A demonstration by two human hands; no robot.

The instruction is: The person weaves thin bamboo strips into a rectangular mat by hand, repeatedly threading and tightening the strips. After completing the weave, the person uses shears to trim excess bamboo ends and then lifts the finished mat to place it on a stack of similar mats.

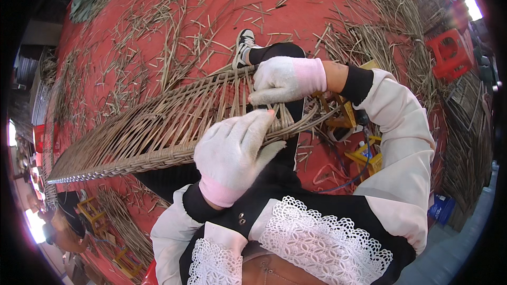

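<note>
A long, tapering woven wicker panel (158, 132) lies across my lap, its braided near edge running to a point at the far left. My left hand (229, 150), in a white knit glove with a pink cuff, grips the near rim at the right end, fingers on top and thumb lower. A fingertip shows bare or pinkish at its tip. My right hand (282, 80), gloved alike, is curled over the far side with thumb and fingers closed at the upright strands (251, 85). Bent strands (311, 119) form the panel's right end, close by both hands.
Loose wicker strips (177, 37) litter the red floor (222, 0). Bundled strips (417, 53) lie at right, near a red plastic stool (450, 54). Yellow stools (367, 155) and a blue cable (343, 184) are at my right; a blue container (442, 209) stands farther right.
</note>
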